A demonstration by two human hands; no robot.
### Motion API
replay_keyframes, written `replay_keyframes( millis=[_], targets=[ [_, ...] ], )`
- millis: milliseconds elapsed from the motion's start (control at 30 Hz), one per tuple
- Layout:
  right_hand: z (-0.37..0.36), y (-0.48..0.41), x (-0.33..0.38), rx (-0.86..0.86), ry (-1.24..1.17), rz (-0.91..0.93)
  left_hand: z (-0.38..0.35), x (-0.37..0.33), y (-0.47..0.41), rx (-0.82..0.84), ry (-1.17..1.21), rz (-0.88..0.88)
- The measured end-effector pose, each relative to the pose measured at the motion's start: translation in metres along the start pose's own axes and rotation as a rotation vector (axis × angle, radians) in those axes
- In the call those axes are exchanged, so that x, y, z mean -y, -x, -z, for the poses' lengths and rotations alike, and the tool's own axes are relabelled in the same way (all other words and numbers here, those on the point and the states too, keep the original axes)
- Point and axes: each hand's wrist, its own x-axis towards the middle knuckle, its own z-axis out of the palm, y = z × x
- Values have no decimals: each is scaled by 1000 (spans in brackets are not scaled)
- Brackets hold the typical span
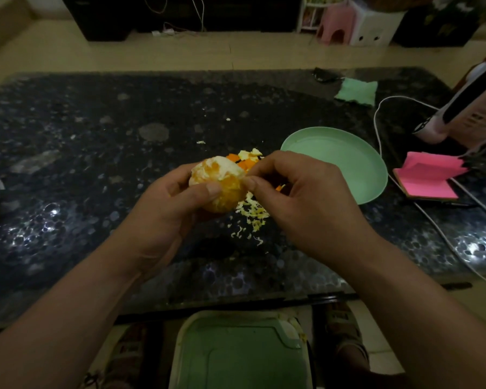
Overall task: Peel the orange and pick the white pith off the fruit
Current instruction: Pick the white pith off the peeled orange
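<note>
The peeled orange (218, 186) sits above the dark speckled table (96, 141), cradled in the left hand (163, 214), thumb pressed across its front. The right hand (300, 197) reaches in from the side, fingertips pinching pith at the fruit's edge. Pith scraps (251, 216) and peel pieces (243, 160) lie beneath, just beside a green plate (348, 164).

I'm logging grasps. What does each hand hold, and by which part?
The left hand grips the orange around its left side, thumb across the front. The right hand seems to pinch white pith on the orange's right side.
</note>
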Motion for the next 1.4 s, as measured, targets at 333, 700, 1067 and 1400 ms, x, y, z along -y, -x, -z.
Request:
replay_keyframes(
  millis=[333,700,1067,1400],
  targets=[
    [-3,2,-2,39,217,90,4,-1,3,2,-304,-98],
    [-5,2,3,-79,188,154,-1,-2,3,62,-65,-48],
    [3,3,3,-10,-67,-13,3,-5,2,126,72,5],
    [2,3,0,38,197,162,1,-7,3,45,-71,57]
  ],
)
